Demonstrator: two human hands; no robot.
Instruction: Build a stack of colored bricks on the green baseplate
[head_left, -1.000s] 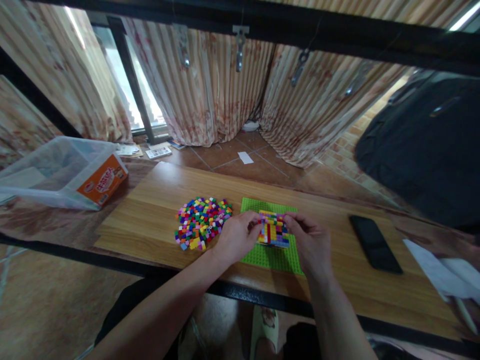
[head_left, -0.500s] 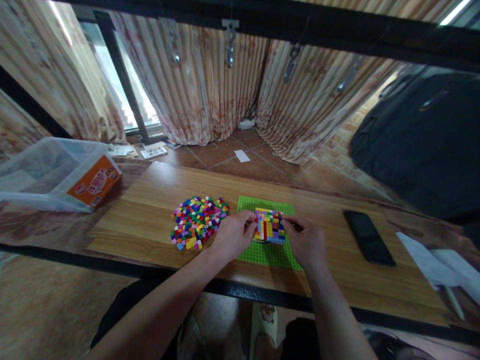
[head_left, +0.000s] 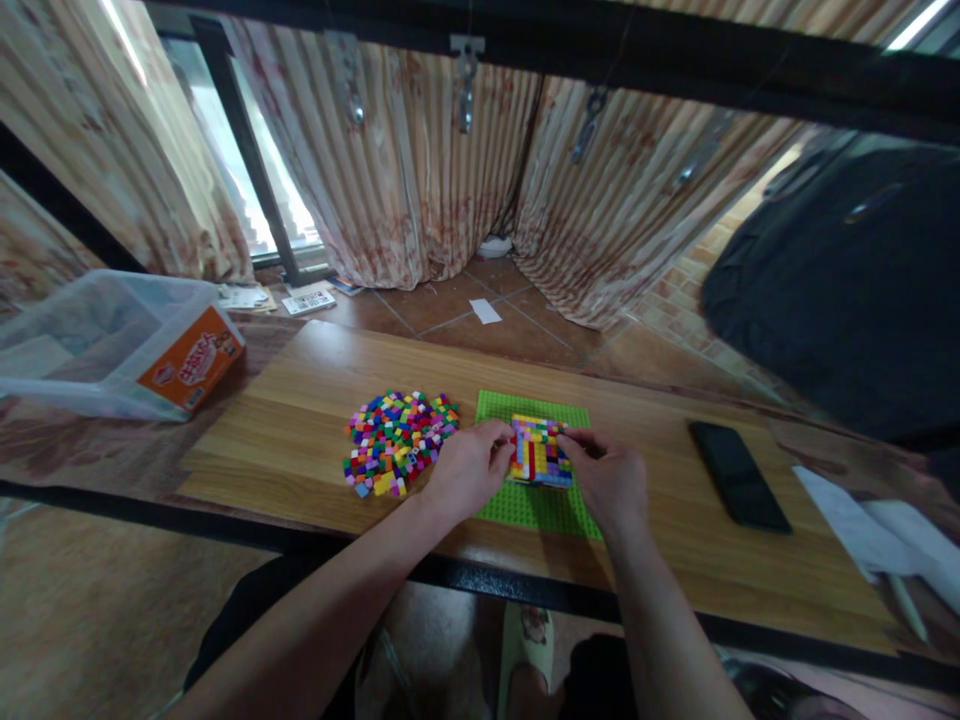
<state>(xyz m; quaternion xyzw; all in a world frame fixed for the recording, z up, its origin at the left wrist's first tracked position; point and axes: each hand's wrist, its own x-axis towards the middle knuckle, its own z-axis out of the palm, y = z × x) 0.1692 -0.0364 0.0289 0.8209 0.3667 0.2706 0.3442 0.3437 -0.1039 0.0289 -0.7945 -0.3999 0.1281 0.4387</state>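
A multicoloured toy brick build (head_left: 541, 462) stands on a green studded baseplate (head_left: 525, 512) in the middle of the board. My left hand (head_left: 472, 468) is closed at its left side, thumb and fingers pinched against the edge, with a speck of red at the fingertips. From the right, my right hand (head_left: 611, 478) has curled its thumb and forefinger onto the build's right edge. Whether either hand also pinches a single small brick is too small to tell. Left of the baseplate lies a heap of loose coloured bricks (head_left: 397, 440), close to my left wrist.
The wooden board (head_left: 277, 440) lies on a table. A clear plastic box (head_left: 112, 385) with an orange label stands at the left. To the right are a black phone (head_left: 739, 475) and white papers (head_left: 847, 520). Metal clips (head_left: 466, 95) hang from a dark bar above.
My right hand has shifted slightly left and up along the build's right edge, its fingers closer together. My left hand stays at the left side. The view has moved a little.
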